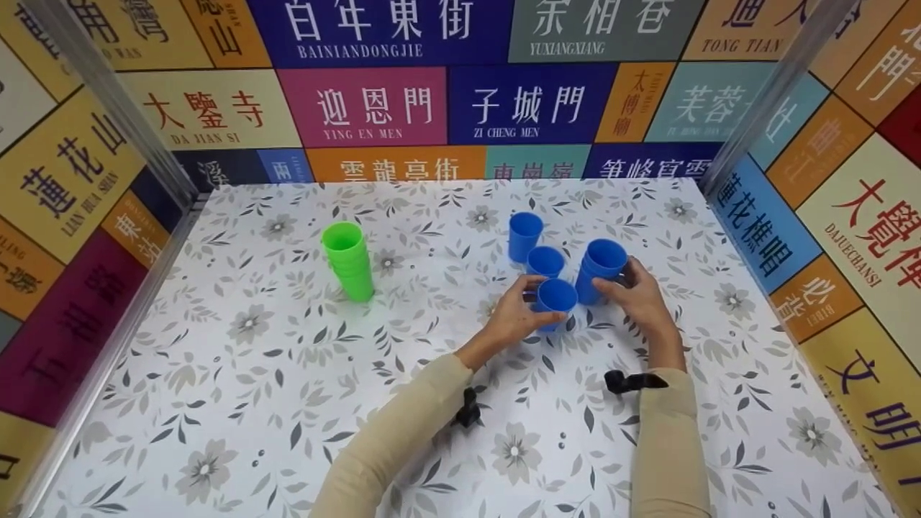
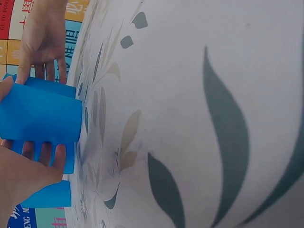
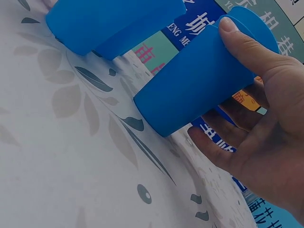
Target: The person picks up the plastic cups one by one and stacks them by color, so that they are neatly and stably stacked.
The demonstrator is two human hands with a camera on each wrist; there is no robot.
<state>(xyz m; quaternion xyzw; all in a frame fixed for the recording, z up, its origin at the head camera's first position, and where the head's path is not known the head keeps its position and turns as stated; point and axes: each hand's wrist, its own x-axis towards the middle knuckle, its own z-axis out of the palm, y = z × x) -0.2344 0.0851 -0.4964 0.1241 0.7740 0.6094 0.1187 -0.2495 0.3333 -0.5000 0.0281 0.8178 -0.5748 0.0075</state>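
My left hand [image 1: 512,311] grips the nearest blue cup [image 1: 557,296], thumb on its near side and fingers on the far side. In the left wrist view this cup [image 2: 45,114] stands upright, its base at the cloth. My right hand [image 1: 640,298] holds a nested stack of blue cups [image 1: 601,270] just right of it. The right wrist view shows the thumb [image 3: 247,47] near the stack's upper rim and the fingers round the other side. Directly behind the left hand's cup is another blue cup [image 1: 545,261], and a further blue cup [image 1: 526,237] stands behind that.
A stack of green cups [image 1: 347,262] stands on the left side of the table. White cloth with grey flowers and leaves [image 1: 237,403] covers the tabletop. Walls with coloured lettered panels [image 1: 374,108] enclose the back and both sides.
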